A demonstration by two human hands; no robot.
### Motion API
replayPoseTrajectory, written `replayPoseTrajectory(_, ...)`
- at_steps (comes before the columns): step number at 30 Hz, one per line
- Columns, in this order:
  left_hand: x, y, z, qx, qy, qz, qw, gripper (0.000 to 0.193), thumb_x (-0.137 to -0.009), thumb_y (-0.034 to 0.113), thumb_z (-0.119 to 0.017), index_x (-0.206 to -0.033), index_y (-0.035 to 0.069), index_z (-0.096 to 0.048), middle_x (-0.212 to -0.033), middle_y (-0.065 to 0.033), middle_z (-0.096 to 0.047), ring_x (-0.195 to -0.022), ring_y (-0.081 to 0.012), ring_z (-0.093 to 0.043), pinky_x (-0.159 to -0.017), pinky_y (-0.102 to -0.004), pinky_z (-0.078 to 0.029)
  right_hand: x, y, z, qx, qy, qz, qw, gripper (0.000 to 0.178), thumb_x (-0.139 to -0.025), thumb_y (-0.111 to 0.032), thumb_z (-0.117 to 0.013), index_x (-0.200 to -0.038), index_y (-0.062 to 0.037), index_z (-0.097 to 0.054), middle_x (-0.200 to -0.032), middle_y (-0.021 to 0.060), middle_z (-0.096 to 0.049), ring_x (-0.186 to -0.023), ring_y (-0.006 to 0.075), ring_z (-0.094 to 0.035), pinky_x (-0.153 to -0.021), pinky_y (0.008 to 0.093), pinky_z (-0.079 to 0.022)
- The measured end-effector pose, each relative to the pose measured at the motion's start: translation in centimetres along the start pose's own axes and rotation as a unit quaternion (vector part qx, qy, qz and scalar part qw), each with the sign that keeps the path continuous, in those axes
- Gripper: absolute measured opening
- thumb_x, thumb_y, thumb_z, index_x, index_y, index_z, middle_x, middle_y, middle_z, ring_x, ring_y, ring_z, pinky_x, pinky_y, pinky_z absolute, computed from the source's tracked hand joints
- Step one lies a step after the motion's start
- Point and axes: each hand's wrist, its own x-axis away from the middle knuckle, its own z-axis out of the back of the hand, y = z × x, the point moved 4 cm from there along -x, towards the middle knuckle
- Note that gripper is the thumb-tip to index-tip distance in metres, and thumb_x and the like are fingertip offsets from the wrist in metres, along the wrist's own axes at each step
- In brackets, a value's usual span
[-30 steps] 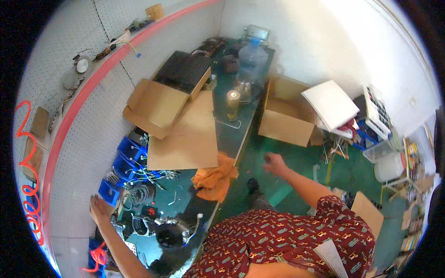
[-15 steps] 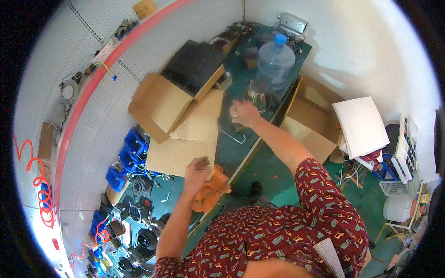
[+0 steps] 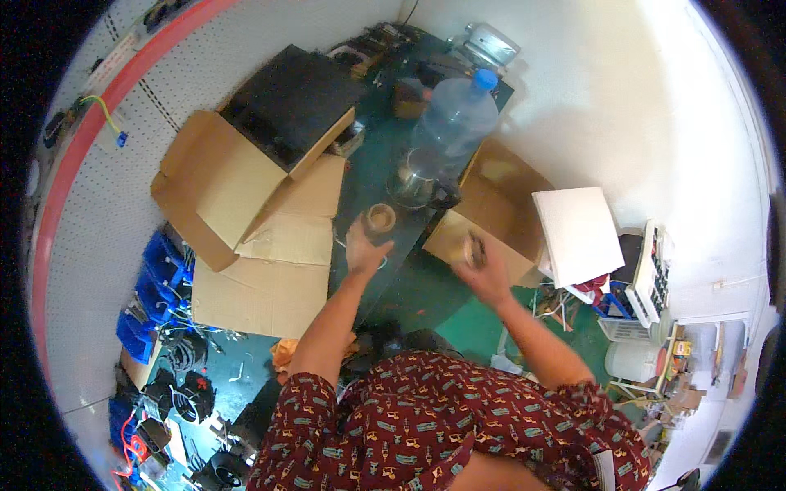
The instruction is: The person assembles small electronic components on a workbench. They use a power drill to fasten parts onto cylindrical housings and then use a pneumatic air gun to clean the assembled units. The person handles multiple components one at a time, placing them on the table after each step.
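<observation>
My left hand (image 3: 364, 248) is wrapped round a small jar (image 3: 381, 218), its round open mouth facing up and its inside brown. To the right, above the floor beside the bench, my right hand (image 3: 489, 277) grips a small round, pale gold lid (image 3: 468, 250), blurred by motion. Beyond the jar a shiny kettle (image 3: 412, 178) with a dark handle stands on the green bench (image 3: 348, 192). Behind the kettle is a large clear water bottle (image 3: 454, 119) with a blue cap. An orange cloth (image 3: 284, 353) lies partly hidden by my left forearm.
An open cardboard box (image 3: 217, 168) with a black panel (image 3: 286, 102) and a flat cardboard sheet (image 3: 266, 290) cover the bench's left part. Blue bins (image 3: 155, 274) line the pegboard wall. Right of the bench stand another open box (image 3: 512, 188) and a white board (image 3: 580, 237).
My left hand has moved from beside the cloth up to the jar and holds it. My right hand has drawn away rightward with the lid. The view has shifted.
</observation>
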Motion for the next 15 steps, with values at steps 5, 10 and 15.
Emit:
replayPoseTrajectory(5,-1.4,0.0,-2.7,0.065,0.012,-0.009,0.998,0.092,-0.06,0.018,-0.092,-0.139,0.004,-0.046,-0.134,-0.0183,-0.053,-0.124,-0.0389,-0.049,-0.105,-0.0467,-0.042,18.3,15.7,4.4,0.141,0.05,-0.312,0.938,0.071,-0.073,-0.039,-0.083,-0.124,0.0026,-0.057,-0.111,0.0206,-0.067,-0.101,0.0318,-0.067,-0.089,0.04,-0.052)
replayPoseTrajectory(10,-1.4,0.8,-3.2,0.013,0.121,0.008,0.993,0.085,-0.059,0.014,-0.092,-0.13,0.002,-0.048,-0.121,-0.0176,-0.057,-0.112,-0.0358,-0.056,-0.097,-0.0459,-0.046,30.1,27.3,7.3,0.15,-0.016,-0.453,0.878,0.068,-0.071,-0.039,-0.083,-0.119,0.0017,-0.059,-0.113,0.0219,-0.067,-0.091,0.0366,-0.068,-0.079,0.0427,-0.055)
replayPoseTrajectory(15,-1.2,0.2,-3.5,0.018,0.134,0.0,0.991,0.081,-0.06,0.01,-0.089,-0.129,0.001,-0.047,-0.12,-0.0143,-0.058,-0.111,-0.0284,-0.059,-0.098,-0.0408,-0.048,29.9,30.5,10.4,0.209,-0.021,-0.388,0.897,0.06,-0.068,-0.035,-0.082,-0.112,0.0008,-0.061,-0.107,0.0225,-0.068,-0.079,0.0384,-0.068,-0.067,0.0425,-0.056)
